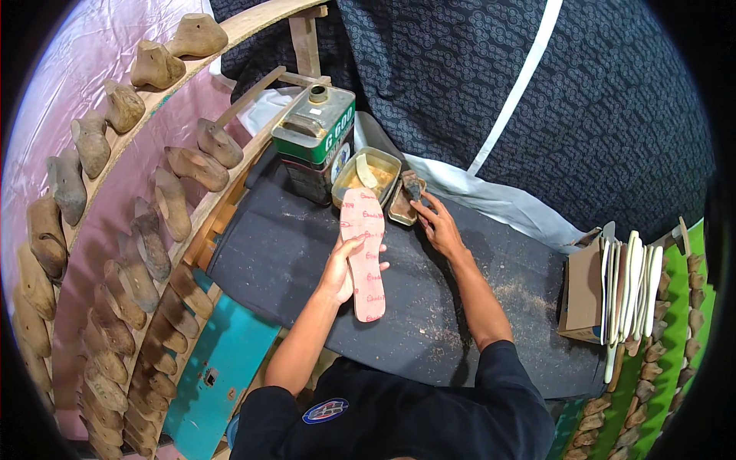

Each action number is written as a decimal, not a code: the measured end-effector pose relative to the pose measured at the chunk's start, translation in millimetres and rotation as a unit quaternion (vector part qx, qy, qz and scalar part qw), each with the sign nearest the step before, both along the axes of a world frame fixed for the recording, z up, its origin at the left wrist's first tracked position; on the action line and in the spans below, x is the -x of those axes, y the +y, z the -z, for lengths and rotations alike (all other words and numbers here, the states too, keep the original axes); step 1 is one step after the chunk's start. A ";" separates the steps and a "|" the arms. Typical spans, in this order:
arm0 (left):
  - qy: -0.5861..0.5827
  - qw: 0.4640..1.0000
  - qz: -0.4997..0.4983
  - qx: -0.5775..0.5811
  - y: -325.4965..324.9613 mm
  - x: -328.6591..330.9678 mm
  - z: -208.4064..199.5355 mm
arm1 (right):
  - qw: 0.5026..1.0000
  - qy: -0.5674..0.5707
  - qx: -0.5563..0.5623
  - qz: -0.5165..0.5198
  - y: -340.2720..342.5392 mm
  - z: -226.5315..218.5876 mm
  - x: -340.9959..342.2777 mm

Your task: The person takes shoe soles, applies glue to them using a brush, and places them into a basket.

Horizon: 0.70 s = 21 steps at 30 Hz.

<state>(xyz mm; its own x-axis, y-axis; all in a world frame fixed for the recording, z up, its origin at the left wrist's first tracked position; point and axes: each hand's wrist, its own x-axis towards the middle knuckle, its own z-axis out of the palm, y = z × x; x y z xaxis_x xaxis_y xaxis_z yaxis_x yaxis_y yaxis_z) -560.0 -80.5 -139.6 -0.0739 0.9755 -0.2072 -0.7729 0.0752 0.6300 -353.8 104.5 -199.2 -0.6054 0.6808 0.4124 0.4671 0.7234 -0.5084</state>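
Observation:
My left hand (337,268) holds a pink insole (369,284) with red print, its thumb on top and fingers behind the edge. The insole stands tilted, toe end pointing away over the black-covered table. My right hand (438,224) is at a small shallow tray (400,207) with a crusted rim, fingers pinched at a small dark object (414,185) whose kind I cannot make out. Just left of that tray sits a squarish plastic tub (346,184) with yellowish glue-like stuff and a pale flat piece (366,172) in it. The insole's tip overlaps the tub's near edge.
A green and black metal can (313,142) stands behind the tub. Wooden shoe lasts (172,203) line curved racks at left. At right, a cardboard box (580,291) holds several pale strips (632,284). Crumbs dot the black table cover (307,261); dark patterned cloth (460,77) hangs behind.

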 end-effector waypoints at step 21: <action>-0.103 0.983 0.107 -0.109 49.4 -5.6 6.4 | 0.979 0.173 0.109 -0.005 15.2 -38.8 14.5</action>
<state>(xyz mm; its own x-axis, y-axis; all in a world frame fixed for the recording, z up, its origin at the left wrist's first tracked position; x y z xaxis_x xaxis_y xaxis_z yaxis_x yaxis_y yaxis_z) -554.5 -31.1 -146.0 0.1584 0.9872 0.0187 -0.8666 0.1299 0.4817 -368.3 119.8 -160.3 -0.4622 0.7699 0.4400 0.2330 0.5842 -0.7775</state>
